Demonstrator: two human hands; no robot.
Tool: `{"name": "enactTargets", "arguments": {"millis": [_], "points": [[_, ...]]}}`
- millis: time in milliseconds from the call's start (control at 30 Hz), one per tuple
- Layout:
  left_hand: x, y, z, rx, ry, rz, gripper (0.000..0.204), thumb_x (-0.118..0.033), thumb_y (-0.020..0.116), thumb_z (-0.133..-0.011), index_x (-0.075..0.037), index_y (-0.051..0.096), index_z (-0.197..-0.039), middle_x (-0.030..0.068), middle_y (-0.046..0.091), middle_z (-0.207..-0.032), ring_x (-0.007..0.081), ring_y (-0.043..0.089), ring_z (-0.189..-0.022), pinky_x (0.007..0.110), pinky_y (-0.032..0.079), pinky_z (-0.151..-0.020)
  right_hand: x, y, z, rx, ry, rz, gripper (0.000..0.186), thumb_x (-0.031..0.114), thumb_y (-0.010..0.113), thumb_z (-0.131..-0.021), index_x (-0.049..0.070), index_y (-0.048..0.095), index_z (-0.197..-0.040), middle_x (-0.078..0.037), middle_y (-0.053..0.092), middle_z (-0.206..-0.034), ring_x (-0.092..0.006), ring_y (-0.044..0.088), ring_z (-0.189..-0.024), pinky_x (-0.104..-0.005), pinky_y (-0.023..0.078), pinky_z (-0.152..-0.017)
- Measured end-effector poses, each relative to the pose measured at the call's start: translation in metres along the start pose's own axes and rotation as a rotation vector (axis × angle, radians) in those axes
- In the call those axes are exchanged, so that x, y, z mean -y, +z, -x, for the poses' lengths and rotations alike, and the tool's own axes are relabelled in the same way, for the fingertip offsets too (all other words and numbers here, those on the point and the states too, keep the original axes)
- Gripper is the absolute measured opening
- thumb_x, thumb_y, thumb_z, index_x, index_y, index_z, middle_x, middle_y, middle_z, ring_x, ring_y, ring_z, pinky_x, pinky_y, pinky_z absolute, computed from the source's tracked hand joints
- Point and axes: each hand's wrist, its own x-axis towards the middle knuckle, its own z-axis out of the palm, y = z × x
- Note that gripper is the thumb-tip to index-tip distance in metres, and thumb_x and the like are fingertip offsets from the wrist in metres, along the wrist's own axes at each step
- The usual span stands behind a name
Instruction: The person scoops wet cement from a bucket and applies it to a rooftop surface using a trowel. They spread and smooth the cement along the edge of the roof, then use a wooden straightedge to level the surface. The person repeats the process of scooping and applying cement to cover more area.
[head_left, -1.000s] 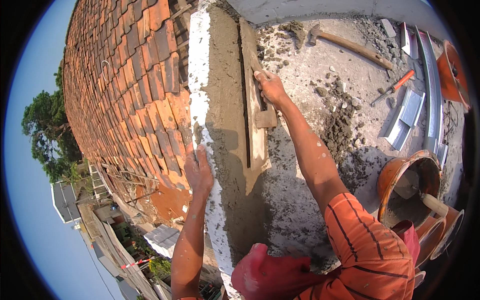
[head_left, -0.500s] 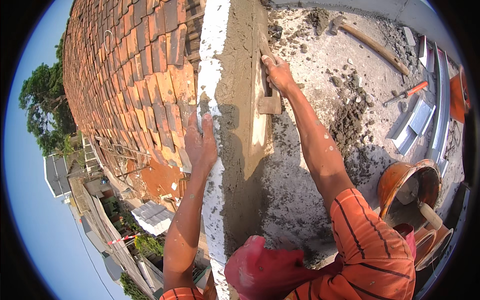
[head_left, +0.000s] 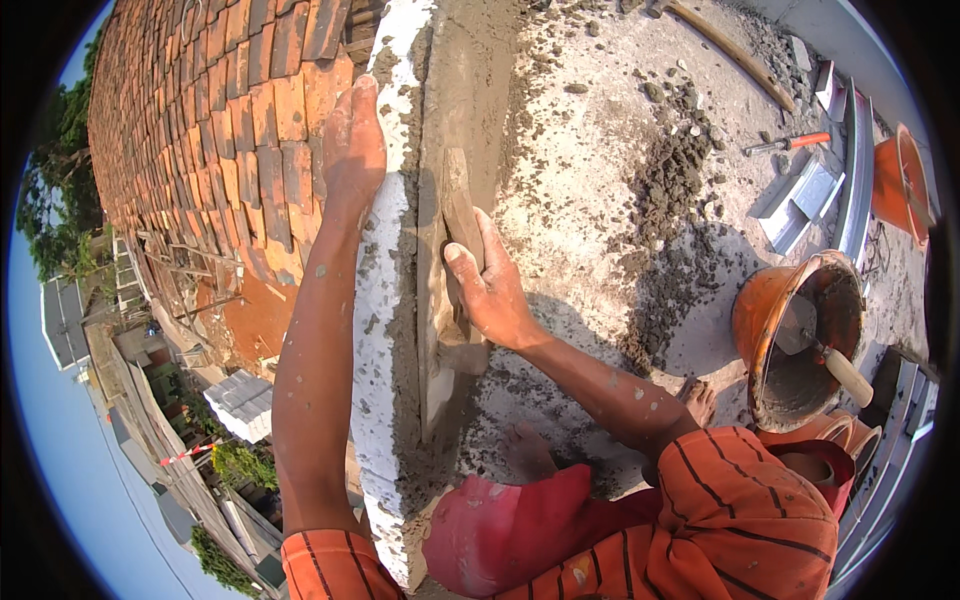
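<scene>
A wall with a white, mortar-spattered edge (head_left: 376, 260) runs away from me, its right side coated in wet grey mortar (head_left: 472, 90). My right hand (head_left: 492, 295) is closed round the handle of a wooden plastering float (head_left: 459, 190), whose long board lies along the mortar. Part of the handle is hidden by my fingers. Further up, my left hand (head_left: 354, 150) rests against the wall's white left edge, fingers stretched forward. It holds no tool, and its fingertips are partly out of sight.
Orange roof tiles (head_left: 250, 120) slope down at left, with a drop to ground. At right lie mortar crumbs (head_left: 668, 190), a hammer (head_left: 735, 55), an orange-handled tool (head_left: 790, 143), metal channel pieces (head_left: 800, 208), and an orange bucket (head_left: 757, 315) with a trowel (head_left: 845, 375) in it.
My right hand has drawn the float back toward me and to the left along the mortar. My left hand has moved forward along the wall edge. The whole view has shifted slightly.
</scene>
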Motion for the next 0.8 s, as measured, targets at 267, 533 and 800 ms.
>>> {"name": "enactTargets", "arguments": {"millis": [267,533,800], "points": [[-0.024,0.017,0.098,-0.329,0.077,0.336,0.056,-0.041,0.043,-0.098,0.002,0.045,-0.134,0.0218,0.057,-0.124,0.0286,0.054,-0.116,0.035,0.040,-0.099,-0.091,0.038,0.140,-0.028,0.053,-0.130,0.068,0.037,0.055,-0.096,0.000,0.026,-0.144,-0.007,0.054,-0.099,-0.0093,0.053,-0.079,-0.0235,0.046,-0.070],[0.036,-0.009,0.249,-0.157,0.067,-0.013,0.053,-0.042,0.038,-0.099,0.001,0.050,-0.127,0.0206,0.064,-0.104,0.0295,0.062,-0.102,0.043,0.044,-0.091,-0.004,-0.136,0.021,0.038,-0.060,-0.502,0.032,0.042,0.043,-0.099,0.011,0.052,-0.101,0.000,0.045,-0.065,-0.0098,0.042,-0.052,-0.0243,0.039,-0.045],[0.055,0.033,0.253,-0.086,0.086,0.120,0.063,-0.042,0.040,-0.095,0.014,0.050,-0.122,0.0302,0.061,-0.110,0.0423,0.057,-0.112,0.045,0.044,-0.097,-0.028,-0.209,-0.011,0.033,0.173,-0.411,0.031,0.039,0.042,-0.100,0.013,0.054,-0.109,0.001,0.048,-0.073,-0.0084,0.042,-0.054,-0.0227,0.040,-0.046]]}}
